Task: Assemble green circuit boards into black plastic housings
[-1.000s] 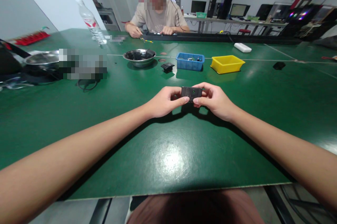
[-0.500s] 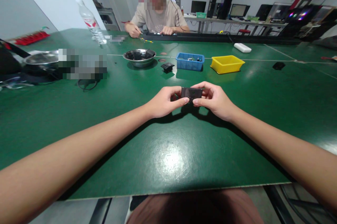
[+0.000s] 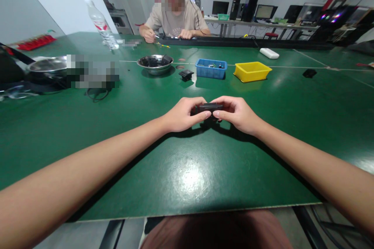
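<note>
One small black case [image 3: 210,106], on the near side of the blue bin [image 3: 210,71] and apart from it; pinched at opposite ends by left hand [image 3: 183,114] and right hand [image 3: 239,114]. Probably light, stiff and smooth, perhaps slippery, moderately fragile; best grasped by the short ends.

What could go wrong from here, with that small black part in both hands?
1. Slip: the left hand and right hand both grip the small black boxy part; if either slips, it might drop onto the glossy green tabletop.
2. Mix-up: another small black part lies near the blue rectangular bin and might be mistaken for it.
3. Spill: the open blue bin holds small parts, so a knock could scatter them.
</note>
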Demonstrator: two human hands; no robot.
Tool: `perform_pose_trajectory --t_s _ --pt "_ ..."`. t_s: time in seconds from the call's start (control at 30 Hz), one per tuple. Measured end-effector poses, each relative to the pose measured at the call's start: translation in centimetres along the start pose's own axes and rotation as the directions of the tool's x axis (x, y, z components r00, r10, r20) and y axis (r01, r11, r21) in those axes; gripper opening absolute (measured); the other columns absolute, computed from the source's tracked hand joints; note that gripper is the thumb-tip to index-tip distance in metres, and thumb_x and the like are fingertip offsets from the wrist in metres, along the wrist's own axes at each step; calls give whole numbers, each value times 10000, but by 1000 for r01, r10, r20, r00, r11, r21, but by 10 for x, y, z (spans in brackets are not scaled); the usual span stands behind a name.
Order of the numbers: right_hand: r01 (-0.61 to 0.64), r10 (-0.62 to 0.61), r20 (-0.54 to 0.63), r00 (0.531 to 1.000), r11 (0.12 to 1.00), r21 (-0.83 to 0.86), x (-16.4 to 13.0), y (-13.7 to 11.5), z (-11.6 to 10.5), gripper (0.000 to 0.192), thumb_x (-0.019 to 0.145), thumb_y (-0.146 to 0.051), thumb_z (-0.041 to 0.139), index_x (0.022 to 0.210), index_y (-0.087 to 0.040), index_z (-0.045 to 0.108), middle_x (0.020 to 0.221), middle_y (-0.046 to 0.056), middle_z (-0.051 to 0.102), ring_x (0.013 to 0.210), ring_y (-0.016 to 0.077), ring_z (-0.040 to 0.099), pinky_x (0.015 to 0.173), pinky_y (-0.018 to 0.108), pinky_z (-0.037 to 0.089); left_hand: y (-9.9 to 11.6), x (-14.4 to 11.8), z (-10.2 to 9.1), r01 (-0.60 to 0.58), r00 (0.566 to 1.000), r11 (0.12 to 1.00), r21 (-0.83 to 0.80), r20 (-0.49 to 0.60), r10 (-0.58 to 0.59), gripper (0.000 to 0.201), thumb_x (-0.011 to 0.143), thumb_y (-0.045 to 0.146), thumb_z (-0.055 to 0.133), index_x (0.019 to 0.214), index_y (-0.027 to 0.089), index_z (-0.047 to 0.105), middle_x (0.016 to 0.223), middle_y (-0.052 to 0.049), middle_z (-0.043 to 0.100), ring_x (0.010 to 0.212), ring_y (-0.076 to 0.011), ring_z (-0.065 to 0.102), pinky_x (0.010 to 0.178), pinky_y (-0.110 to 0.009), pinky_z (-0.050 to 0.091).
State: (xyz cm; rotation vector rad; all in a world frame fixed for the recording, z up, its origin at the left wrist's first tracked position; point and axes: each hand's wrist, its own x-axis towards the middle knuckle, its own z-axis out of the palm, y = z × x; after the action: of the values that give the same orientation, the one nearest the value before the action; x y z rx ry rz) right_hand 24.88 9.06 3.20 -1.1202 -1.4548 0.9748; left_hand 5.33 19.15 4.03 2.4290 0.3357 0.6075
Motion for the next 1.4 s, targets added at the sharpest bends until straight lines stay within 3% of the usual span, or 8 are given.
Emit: perform_pose_trajectory --t_s 0.17,0.47,0.93,1.4 --pt "2 -1 42 999 1000 -20 -1 -1 -1 361 719 -413 843 944 -167 703 843 23 710 737 159 639 662 281 523 0 -1 -1 -82 997 992 94 4 82 403 928 524 540 812 152 646 670 10 591 606 -122 517 604 -241 355" --pt "23 -19 75 997 998 -60 -3 -2 -2 293 759 -378 804 941 -163 725 826 24 729 727 165 647 665 285 507 2 -1 -2 -153 988 983 102 12 153 389 950 479 512 737 167 606 635 0 595 594 -127 523 599 -245 355" --pt "20 -11 84 996 994 -108 -3 -4 -1 282 779 -389 782 945 -168 727 849 26 733 750 168 647 674 285 503 2 -1 -3 -134 991 983 126 27 132 408 951 486 474 725 167 589 633 -7 586 594 -132 514 594 -251 352" --pt "44 -32 101 994 991 -124 -3 -2 -1 248 815 -356 737 956 -151 741 875 39 743 780 171 660 717 288 512 -3 -2 -1 -199 979 973 119 68 192 434 981 491 459 715 167 571 630 3 578 580 -122 510 581 -243 348"
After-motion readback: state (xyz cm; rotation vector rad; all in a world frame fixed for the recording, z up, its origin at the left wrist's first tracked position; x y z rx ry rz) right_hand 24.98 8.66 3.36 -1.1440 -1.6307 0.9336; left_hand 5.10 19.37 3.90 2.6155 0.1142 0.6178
